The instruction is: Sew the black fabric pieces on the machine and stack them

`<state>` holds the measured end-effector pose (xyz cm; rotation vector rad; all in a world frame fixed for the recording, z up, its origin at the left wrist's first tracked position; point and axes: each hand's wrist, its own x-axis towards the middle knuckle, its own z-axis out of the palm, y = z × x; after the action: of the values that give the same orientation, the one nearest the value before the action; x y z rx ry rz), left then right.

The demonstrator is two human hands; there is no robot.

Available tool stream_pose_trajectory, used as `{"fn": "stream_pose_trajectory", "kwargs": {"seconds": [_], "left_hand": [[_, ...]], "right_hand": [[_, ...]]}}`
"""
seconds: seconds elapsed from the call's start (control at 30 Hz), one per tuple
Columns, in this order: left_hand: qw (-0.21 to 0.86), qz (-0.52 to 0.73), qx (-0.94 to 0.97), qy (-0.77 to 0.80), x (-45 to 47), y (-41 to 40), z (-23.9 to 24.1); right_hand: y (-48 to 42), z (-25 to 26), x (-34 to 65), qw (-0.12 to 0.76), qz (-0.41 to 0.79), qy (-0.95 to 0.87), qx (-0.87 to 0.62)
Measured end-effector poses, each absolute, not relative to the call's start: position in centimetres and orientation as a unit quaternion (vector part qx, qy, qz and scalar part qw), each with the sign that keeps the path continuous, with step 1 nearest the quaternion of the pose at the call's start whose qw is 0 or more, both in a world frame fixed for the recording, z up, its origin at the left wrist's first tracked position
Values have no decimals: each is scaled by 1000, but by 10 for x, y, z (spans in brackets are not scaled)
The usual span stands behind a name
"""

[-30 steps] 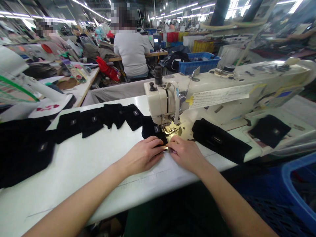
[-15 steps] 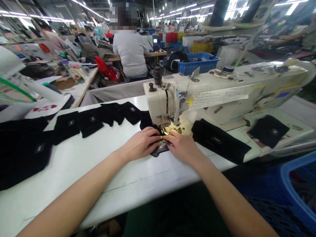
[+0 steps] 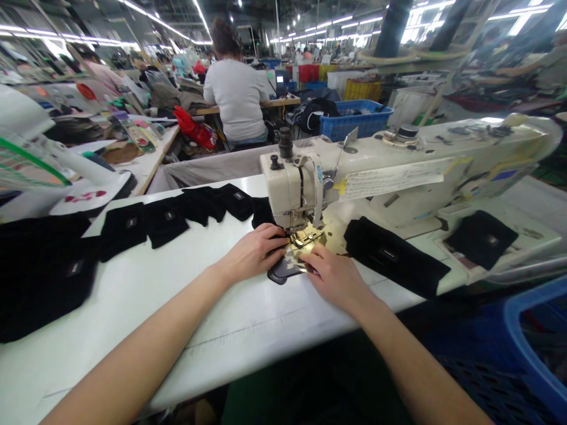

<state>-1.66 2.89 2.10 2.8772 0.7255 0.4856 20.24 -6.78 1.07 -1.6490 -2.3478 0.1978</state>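
At the sewing machine (image 3: 283, 189), my left hand (image 3: 259, 251) lies beside the presser foot (image 3: 306, 237), fingers together on the edge of a black fabric piece (image 3: 262, 211). That piece runs back behind the needle area, and part of it is hidden by the hand. My right hand (image 3: 334, 276) is closed, right of the needle plate and low over it. A small shiny metal tool (image 3: 303, 268) pokes out from under its fingers; most of it is hidden. The needle plate (image 3: 290, 260) shows bare between the two hands.
A chain of black fabric pieces with small labels (image 3: 168, 221) stretches left across the white table (image 3: 177, 295). A folded black piece (image 3: 394, 257) and a black patch (image 3: 482, 239) lie right. A blue basket (image 3: 514, 330) stands lower right. A person (image 3: 234, 88) sits ahead.
My right hand has drawn away from the left, toward the right and nearer me, uncovering the needle plate. My left hand stays about where it was. The view has shifted slightly.
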Motion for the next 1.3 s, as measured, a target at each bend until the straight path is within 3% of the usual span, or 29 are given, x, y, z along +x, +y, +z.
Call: {"fn": "stream_pose_trajectory", "kwargs": {"seconds": [0.5,0.7,0.87,1.0,1.1,1.3], "left_hand": [[65,225,919,317,-17,15,8],[44,195,910,363,-23,11,-1],[62,198,907,367,-52,-22,3],[77,211,909,353,-86,-62,5],[65,200,913,350,-106,-86,8],[95,145,920,350,-128,-108,18]], "right_hand": [[-82,-21,202,258,-61,-799,-540],[-82,-25,206,260,-138,-787,-542],[-91,-17,206,314,-141,-798,-495],[-92,9,169,387,-37,-825,-410],[-64,31,117,288,73,-855,-424],[9,37,39,193,120,-825,-518]]}}
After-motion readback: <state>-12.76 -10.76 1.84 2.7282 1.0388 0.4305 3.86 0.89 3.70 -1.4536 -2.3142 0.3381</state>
